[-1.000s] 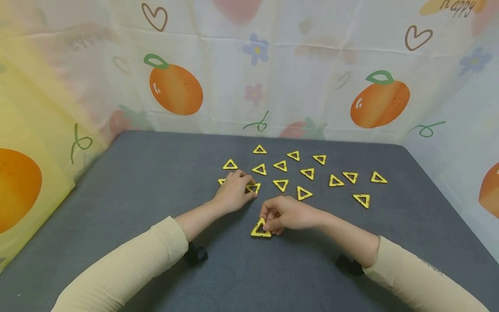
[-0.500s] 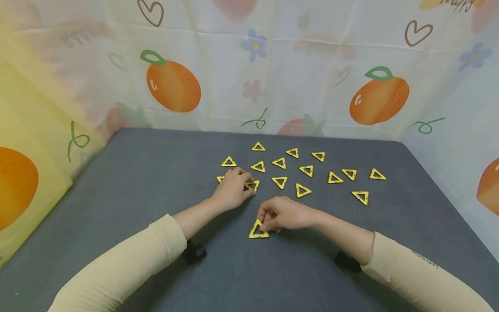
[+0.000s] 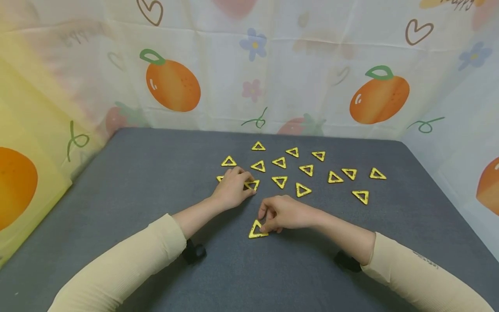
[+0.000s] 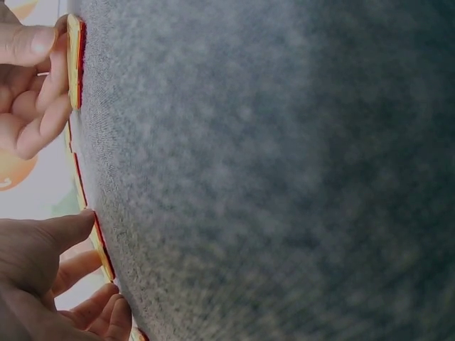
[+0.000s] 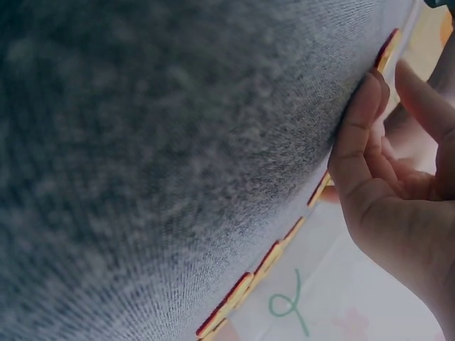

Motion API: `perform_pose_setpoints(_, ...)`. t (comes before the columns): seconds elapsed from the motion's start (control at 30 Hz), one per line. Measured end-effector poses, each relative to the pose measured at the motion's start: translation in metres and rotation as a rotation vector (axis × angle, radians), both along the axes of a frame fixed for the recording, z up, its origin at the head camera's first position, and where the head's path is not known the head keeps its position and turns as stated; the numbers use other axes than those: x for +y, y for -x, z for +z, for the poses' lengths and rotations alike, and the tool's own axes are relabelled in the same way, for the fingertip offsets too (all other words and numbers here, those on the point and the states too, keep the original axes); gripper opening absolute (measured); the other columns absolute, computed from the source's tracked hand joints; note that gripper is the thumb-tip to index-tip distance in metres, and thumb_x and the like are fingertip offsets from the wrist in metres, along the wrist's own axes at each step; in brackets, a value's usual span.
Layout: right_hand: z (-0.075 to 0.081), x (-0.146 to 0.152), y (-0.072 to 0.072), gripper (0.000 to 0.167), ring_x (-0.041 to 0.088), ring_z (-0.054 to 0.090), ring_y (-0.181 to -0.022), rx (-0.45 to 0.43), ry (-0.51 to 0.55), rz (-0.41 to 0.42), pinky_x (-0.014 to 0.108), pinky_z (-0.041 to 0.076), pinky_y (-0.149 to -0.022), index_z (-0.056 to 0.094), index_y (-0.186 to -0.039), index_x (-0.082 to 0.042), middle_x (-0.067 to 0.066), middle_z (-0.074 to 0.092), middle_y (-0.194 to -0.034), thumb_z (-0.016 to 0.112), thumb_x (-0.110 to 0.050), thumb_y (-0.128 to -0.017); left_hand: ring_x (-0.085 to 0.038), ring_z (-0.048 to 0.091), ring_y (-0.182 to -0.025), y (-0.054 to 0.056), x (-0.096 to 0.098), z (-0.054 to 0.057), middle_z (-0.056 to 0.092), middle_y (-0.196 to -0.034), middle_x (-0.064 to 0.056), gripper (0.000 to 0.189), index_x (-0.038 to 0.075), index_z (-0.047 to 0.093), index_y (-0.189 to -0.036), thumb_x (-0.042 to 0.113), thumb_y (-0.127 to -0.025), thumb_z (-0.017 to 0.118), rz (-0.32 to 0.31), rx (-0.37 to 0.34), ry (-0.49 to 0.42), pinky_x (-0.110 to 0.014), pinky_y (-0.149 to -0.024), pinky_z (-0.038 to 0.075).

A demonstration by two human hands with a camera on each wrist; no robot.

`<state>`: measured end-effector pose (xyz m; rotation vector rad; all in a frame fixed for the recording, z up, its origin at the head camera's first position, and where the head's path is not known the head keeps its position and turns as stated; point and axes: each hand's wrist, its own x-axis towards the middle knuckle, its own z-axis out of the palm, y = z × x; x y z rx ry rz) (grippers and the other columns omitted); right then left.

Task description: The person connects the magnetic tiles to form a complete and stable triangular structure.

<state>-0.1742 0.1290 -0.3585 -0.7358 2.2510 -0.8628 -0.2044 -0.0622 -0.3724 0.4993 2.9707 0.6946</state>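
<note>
Low in the middle of the head view, my right hand [image 3: 286, 213] pinches a yellow triangular piece [image 3: 253, 234] with an open centre. Its thumb covers the right side of that piece, which lies on the table or very close to it. Farther back, my left hand [image 3: 232, 189] holds another yellow triangle [image 3: 255, 183] between thumb and fingers. Its thumb [image 4: 75, 227] meets the piece's edge in the left wrist view, where a red underside shows. One more triangle [image 3: 220, 178] is mostly hidden behind the left hand.
Several like yellow triangles lie scattered flat beyond the hands, from one by the left hand [image 3: 228, 161] to one at the far right [image 3: 377, 173]. The dark grey table [image 3: 156, 160] ends at a printed cloth backdrop [image 3: 308, 86] with fruit.
The right hand's triangle has turned a little, and the index finger has come slightly away from its tip. The left hand stays in place. The head view has shifted slightly.
</note>
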Motion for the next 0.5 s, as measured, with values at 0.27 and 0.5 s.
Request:
perform_pose_setpoints(0.27, 0.0019, 0.0034, 0.0009, 0.041, 0.007, 0.058, -0.06, 0.064, 0.007, 0.075, 0.022, 0.046, -0.057, 0.063, -0.112, -0.02, -0.006, 0.067, -0.072, 0.085, -0.021, -0.078, -0.029, 0.052, -0.107, 0.0027, 0.0006, 0.0, 0.059, -0.118, -0.015, 0.037, 0.006, 0.065, -0.12, 0.025, -0.09, 0.074, 0.022, -0.014, -0.04, -0.042, -0.09, 0.048)
perform_pose_setpoints(0.5, 0.0008, 0.0028, -0.0009, 0.037, 0.005, 0.055, -0.058, 0.095, 0.013, 0.089, 0.021, 0.045, -0.056, 0.064, -0.11, -0.019, -0.006, 0.063, -0.07, 0.083, -0.019, -0.079, -0.029, 0.059, -0.103, 0.0047, -0.0003, -0.0014, 0.063, -0.115, -0.015, 0.037, 0.005, 0.063, -0.117, 0.019, -0.087, 0.077, 0.02, -0.026, -0.114, -0.042, -0.088, 0.051)
